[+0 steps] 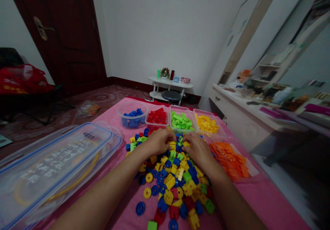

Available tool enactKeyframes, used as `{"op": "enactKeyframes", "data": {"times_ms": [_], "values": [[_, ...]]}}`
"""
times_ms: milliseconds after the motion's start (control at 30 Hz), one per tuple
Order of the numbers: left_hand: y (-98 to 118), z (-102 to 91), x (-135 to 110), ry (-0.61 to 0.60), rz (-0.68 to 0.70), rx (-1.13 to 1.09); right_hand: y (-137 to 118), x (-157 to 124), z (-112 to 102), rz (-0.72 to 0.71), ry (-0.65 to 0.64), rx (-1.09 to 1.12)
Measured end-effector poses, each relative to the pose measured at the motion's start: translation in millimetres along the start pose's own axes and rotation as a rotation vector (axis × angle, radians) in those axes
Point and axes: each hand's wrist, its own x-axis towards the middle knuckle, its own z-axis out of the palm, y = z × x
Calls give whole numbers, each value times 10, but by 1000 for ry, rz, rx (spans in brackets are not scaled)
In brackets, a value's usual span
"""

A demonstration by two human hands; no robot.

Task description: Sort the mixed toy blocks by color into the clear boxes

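A heap of loose plastic building blocks [170,182] in yellow, blue, green and red is spread in front of me, with blue and yellow rings among them. At the far side of the heap, my left hand [160,142] is curled with a yellow block [172,145] at its fingertips. Across a small gap, my right hand [198,149] bends its fingers down onto another yellow block [186,144]. The fingertips of both hands are partly hidden among the blocks.
Clear tubs hold blue pieces [133,118], red pieces [157,116], green pieces [181,121] and yellow pieces [207,124] behind the heap. Orange pieces [230,161] lie on the right. Large plastic lids [59,164] cover the left of the pink cloth [273,202].
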Motion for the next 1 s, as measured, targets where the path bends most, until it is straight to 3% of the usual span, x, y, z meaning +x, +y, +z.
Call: {"op": "enactKeyframes", "data": {"times_ms": [100,167,300,400,733,867,1000], "values": [[-27,0,47,129,-144,-160,-29,27,-39,72,98,121],[-13,-20,77,185,-275,-396,-62,46,-54,126,139,334],[77,-89,83,119,-456,-949,-157,50,-78,181,64,855],[127,-100,61,71,-487,-1106,-241,23,-107,237,-21,1021],[95,109,84,102,-405,-871,-290,12,-38,346,-55,1005],[68,100,96,139,-371,-776,-164,32,-100,428,73,1017],[-33,102,119,202,-301,-596,126,143,-226,467,220,975]]}}
